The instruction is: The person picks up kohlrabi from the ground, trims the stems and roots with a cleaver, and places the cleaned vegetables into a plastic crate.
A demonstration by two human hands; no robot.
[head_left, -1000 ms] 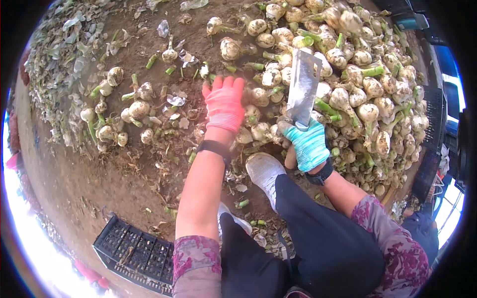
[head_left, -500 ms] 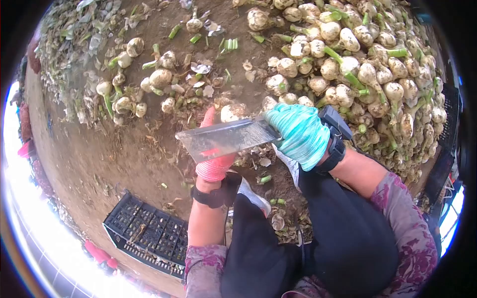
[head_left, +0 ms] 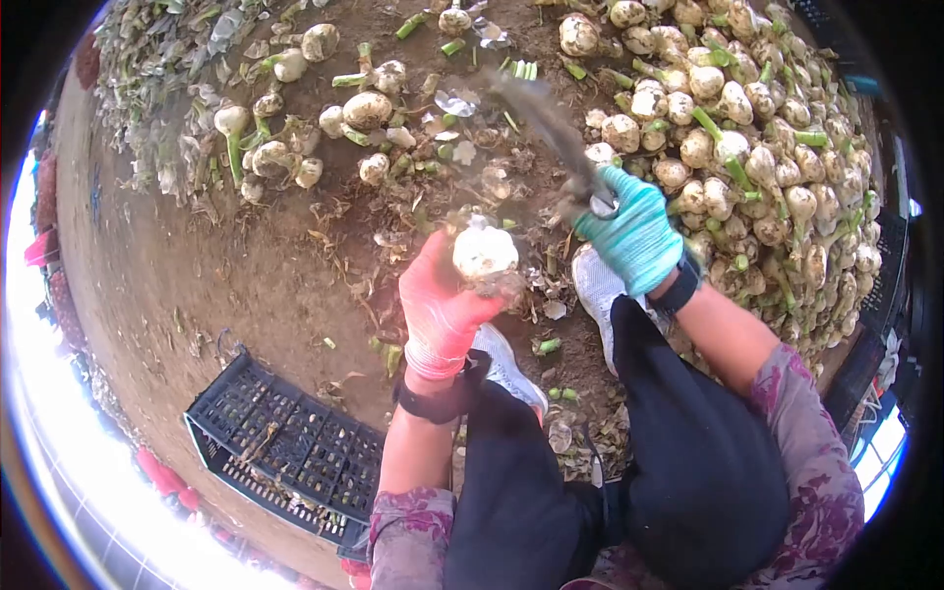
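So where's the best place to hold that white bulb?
Probably cup the white bulb by its rounded side, coming from the left like the left hand: it's round, and the knife is on the other side, in the right hand.

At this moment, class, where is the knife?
In the head view, the knife is above centre, slightly right, gripped in the right hand, left of the bulb pile.

The head camera looks forward and down.
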